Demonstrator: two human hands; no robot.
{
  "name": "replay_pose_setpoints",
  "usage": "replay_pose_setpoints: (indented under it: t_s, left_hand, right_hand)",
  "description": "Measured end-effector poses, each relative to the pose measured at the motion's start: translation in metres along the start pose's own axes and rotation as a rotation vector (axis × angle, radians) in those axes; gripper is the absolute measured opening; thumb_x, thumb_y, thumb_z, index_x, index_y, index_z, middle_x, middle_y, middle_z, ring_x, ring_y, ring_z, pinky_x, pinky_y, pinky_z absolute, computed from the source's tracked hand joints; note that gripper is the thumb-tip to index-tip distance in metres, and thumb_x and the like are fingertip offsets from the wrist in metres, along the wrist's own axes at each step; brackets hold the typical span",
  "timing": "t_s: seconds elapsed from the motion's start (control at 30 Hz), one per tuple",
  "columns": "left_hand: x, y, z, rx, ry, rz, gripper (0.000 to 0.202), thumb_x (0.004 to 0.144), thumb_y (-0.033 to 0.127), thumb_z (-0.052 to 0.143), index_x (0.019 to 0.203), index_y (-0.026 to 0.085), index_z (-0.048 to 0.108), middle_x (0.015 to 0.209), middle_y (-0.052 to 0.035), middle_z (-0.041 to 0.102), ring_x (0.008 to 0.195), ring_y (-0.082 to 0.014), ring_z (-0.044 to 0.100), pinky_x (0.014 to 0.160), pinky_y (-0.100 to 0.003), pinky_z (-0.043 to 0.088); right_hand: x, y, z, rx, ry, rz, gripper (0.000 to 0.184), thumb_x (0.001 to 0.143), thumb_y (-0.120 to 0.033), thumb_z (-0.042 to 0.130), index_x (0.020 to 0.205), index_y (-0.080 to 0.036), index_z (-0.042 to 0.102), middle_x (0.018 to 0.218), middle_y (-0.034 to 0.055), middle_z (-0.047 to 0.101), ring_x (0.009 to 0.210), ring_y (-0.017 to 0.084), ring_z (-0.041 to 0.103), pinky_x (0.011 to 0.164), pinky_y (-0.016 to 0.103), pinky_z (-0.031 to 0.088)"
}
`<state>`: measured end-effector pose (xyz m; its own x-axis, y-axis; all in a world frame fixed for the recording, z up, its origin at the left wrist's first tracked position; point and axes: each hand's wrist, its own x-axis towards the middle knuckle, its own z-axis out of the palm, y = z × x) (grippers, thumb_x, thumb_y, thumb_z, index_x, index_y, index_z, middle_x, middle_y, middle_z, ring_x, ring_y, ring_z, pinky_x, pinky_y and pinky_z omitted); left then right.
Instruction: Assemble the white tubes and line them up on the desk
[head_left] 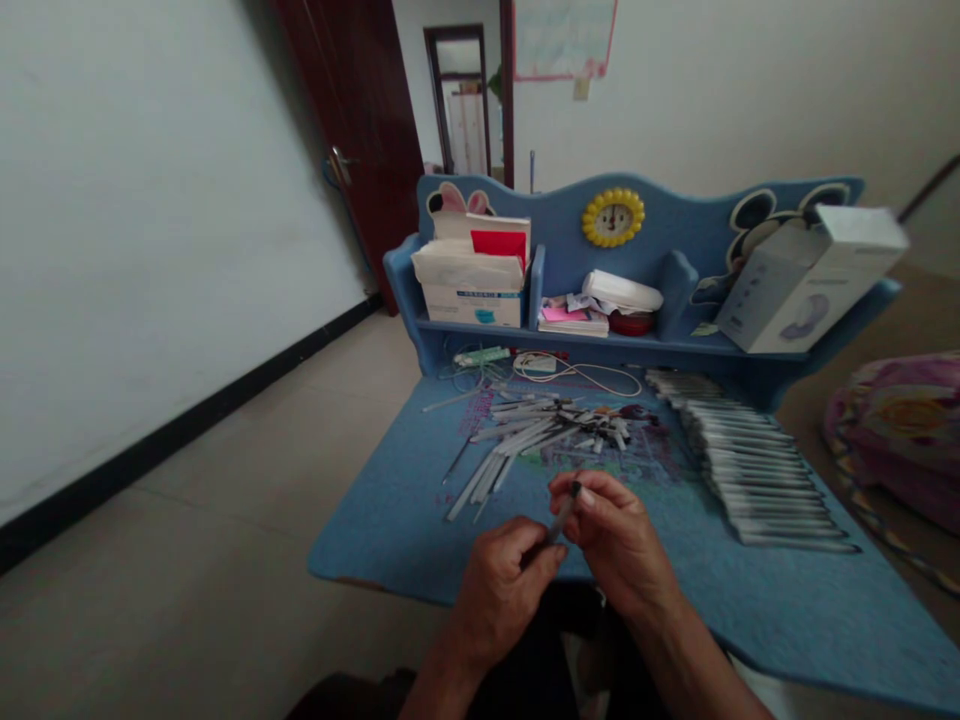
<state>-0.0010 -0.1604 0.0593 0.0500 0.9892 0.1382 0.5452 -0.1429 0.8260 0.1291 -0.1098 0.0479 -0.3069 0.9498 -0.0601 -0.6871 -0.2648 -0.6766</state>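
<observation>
There: my left grip [501, 575] and right grip [619, 538] pinched one pen [562, 516]; right of it, a pen row [765, 470] looked done; beyond it, loose tubes [523, 440] remained.

1. The single head-worn view looks forward and down over the near edge of the blue desk [405, 520].
2. Closest to it are the left hand [504, 582] and right hand [621, 545].
3. It faces the shelf unit [559, 230] at the desk's far side.
4. Its wide span reaches the floor [225, 540] at left and a pink bundle [911, 430] at right.
</observation>
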Motion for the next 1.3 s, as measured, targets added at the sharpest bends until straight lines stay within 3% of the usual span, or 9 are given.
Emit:
replay_pose_setpoints:
  t_s: [0.43, 0.77, 1.1, 1.3]
  left_hand:
    - [-0.001, 0.000, 0.003, 0.002, -0.026, 0.004, 0.018, 0.081, 0.024, 0.053, 0.066, 0.017, 0.060, 0.062, 0.0019, 0.056, 0.061, -0.0116, 0.052, 0.060, -0.021, 0.037]
    - [-0.001, 0.000, 0.004, 0.021, -0.043, -0.011, 0.020, 0.082, 0.022, 0.053, 0.063, 0.016, 0.056, 0.061, 0.0032, 0.053, 0.060, -0.0100, 0.050, 0.059, -0.020, 0.036]
    - [-0.002, 0.004, 0.003, 0.024, -0.097, 0.036, 0.013, 0.082, 0.019, 0.053, 0.069, 0.016, 0.056, 0.064, 0.0036, 0.051, 0.063, -0.0097, 0.050, 0.061, -0.021, 0.034]
    - [-0.003, 0.008, 0.003, 0.050, -0.106, 0.042, 0.013, 0.082, 0.019, 0.052, 0.071, 0.016, 0.059, 0.063, 0.0031, 0.051, 0.063, -0.0101, 0.049, 0.061, -0.021, 0.035]
  right_hand:
    - [-0.001, 0.003, -0.003, 0.068, -0.010, 0.019, 0.010, 0.070, -0.019, 0.070, 0.078, -0.021, 0.066, 0.084, 0.0047, 0.069, 0.067, 0.014, 0.060, 0.052, 0.021, 0.043]
    - [-0.005, 0.004, -0.004, -0.009, -0.032, -0.010, 0.009, 0.071, -0.017, 0.069, 0.078, -0.019, 0.065, 0.086, 0.0043, 0.068, 0.064, 0.012, 0.060, 0.055, 0.021, 0.045]
    - [-0.007, -0.016, -0.008, -0.244, -0.105, -0.134, 0.005, 0.072, -0.016, 0.067, 0.074, -0.017, 0.062, 0.081, 0.0038, 0.067, 0.061, 0.013, 0.060, 0.060, 0.025, 0.045]
    - [-0.010, -0.014, -0.010, -0.238, -0.089, -0.142, 0.004, 0.073, -0.016, 0.066, 0.073, -0.017, 0.062, 0.079, 0.0028, 0.067, 0.060, 0.012, 0.059, 0.065, 0.027, 0.045]
